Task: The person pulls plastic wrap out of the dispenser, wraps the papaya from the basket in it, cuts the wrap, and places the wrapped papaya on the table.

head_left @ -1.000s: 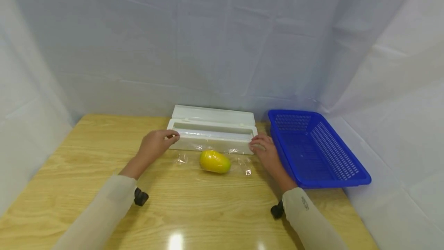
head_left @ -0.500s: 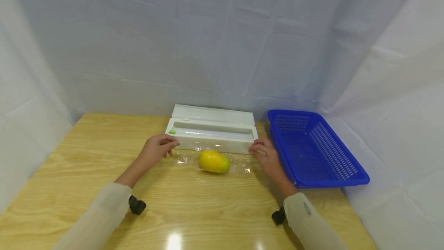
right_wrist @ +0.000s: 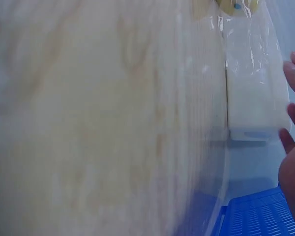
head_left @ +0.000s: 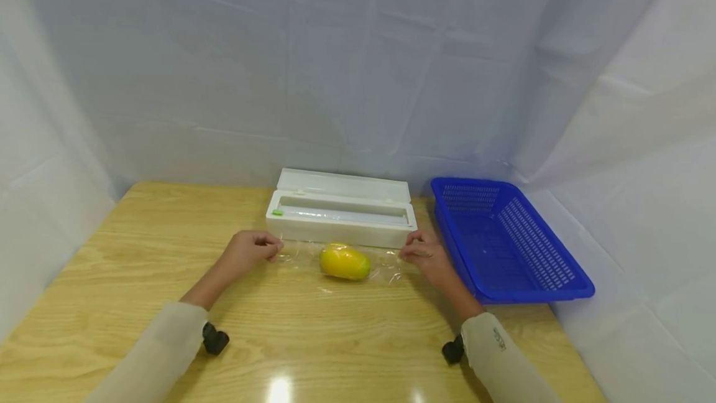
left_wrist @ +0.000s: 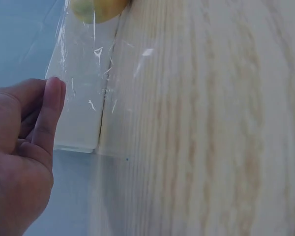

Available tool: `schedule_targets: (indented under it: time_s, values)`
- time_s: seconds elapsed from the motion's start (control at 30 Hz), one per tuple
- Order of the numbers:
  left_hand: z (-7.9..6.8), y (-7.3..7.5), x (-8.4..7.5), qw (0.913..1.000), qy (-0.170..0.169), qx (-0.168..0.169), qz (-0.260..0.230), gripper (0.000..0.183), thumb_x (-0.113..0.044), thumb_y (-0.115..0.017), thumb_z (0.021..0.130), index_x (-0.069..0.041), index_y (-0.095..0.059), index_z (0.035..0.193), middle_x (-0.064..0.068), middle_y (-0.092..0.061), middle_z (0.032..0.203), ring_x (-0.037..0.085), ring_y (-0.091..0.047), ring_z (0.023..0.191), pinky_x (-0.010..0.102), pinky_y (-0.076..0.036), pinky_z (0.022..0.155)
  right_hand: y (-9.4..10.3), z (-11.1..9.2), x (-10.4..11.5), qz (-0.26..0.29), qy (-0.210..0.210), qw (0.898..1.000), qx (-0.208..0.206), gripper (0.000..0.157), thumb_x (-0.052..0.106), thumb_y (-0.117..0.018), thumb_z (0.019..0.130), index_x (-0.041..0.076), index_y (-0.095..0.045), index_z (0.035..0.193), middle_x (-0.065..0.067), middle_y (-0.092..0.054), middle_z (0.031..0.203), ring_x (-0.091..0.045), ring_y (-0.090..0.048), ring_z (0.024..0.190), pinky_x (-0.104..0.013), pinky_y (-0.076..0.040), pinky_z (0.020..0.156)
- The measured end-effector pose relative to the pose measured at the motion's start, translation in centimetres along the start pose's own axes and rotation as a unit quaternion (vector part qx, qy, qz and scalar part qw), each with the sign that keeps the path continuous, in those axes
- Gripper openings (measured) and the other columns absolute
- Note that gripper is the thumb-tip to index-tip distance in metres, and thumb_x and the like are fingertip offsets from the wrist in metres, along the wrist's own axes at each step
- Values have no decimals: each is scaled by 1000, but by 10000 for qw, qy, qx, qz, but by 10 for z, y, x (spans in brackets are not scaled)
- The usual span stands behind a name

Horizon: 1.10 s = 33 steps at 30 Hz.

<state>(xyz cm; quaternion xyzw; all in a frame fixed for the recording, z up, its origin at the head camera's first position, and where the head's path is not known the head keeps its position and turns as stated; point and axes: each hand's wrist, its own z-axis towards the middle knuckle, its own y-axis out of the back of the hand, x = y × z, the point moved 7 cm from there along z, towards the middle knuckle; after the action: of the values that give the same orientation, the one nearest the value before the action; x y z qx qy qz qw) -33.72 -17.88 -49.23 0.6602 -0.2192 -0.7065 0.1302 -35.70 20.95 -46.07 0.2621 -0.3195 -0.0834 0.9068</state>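
Note:
A yellow mango (head_left: 344, 261) with a green end lies on a sheet of clear cling film (head_left: 302, 254) on the table. My left hand (head_left: 253, 247) pinches the film's far left corner between thumb and fingers; the left wrist view shows the film stretching from the fingertips. At the far right corner, my right hand (head_left: 427, 256) holds the film, its fingertips partly cut off in the right wrist view. Just behind the mango stands a white cling film box (head_left: 341, 231) with its lid (head_left: 344, 185) raised. Inside it lies the film roll (head_left: 341, 213).
A small green slider (head_left: 277, 212) sits at the box's left end. Right of the box, a blue plastic basket (head_left: 475, 266) stands close to my right hand and forearm. White sheeting (head_left: 335, 79) hangs behind the wooden table (head_left: 335, 341) and on both sides.
Both hands have come from the box's front rim toward me, bringing the film's far edge down off the box. The green slider, earlier hidden by the left hand, now shows.

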Motion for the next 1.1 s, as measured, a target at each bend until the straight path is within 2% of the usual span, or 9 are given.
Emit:
schedule_targets:
  time_s: [0.07,0.13,0.23,0.4,0.63,0.73,0.87,0.97,1.1]
  values:
    - [1,-2,2,10000,3,18,1,29,-25,-67,99,2,-74,107,13,-73,90,17,-66,80,30,-55,70,-3,-1,1,-66,170,9996,238,15,-15,-77,75,0,-75,79,-19,-62,95,-35,-56,95,-25,-42,94]
    - [1,-4,3,10000,35,-23,40,30,-27,-68,98,1,-75,106,11,-75,90,14,-67,80,31,-56,73,-5,-1,-1,-156,57,9988,464,14,-11,-77,77,2,-74,82,-17,-65,96,-32,-59,96,-24,-45,92]
    - [1,-6,2,9999,53,-115,94,34,-31,-70,96,1,-76,102,7,-76,88,13,-69,79,30,-56,74,-8,-5,-8,-54,-703,9946,760,9,-4,-76,83,4,-73,86,-13,-68,99,-22,-62,98,-25,-50,90]
    - [1,-12,-2,9997,62,-211,50,32,-32,-72,95,0,-74,94,8,-73,84,19,-69,76,30,-55,71,-12,-9,-13,17,-1846,9767,1096,6,9,-72,92,4,-73,94,-11,-72,98,-17,-64,95,-35,-54,86]
    - [4,-21,-2,9993,84,1,-359,33,-15,-71,95,6,-61,119,14,-71,96,19,-69,78,32,-60,71,-23,-9,-18,-324,-2635,9536,1420,20,19,-71,95,8,-73,112,-5,-73,100,-21,-66,100,-39,-54,92]
    - [5,-22,-2,9996,-47,95,-257,41,-9,-69,96,5,-56,132,14,-70,96,18,-69,78,30,-59,70,-29,-8,-20,-279,-2622,9496,1693,30,16,-70,96,7,-69,125,-7,-73,102,-22,-66,100,-41,-54,93]
    - [7,-24,-2,9992,-210,345,77,49,-7,-66,97,1,-51,143,12,-68,94,18,-66,79,29,-57,69,-38,-7,-19,-297,-2238,9475,2262,33,11,-65,98,3,-66,130,-10,-72,105,-20,-64,98,-35,-54,90]
    - [8,-26,-2,9976,-186,526,418,45,-13,-65,99,-2,-56,141,9,-66,96,18,-61,83,30,-53,73,-44,-6,-17,-361,-1893,9472,2562,30,10,-62,99,0,-67,127,-12,-72,106,-18,-63,97,-30,-53,86]
    - [9,-27,-2,9944,-188,619,842,32,-21,-66,99,-6,-67,127,7,-64,101,19,-56,90,32,-49,78,-47,-5,-15,-317,-1675,9503,2606,22,10,-64,98,-1,-71,116,-14,-71,104,-17,-63,95,-26,-53,83]
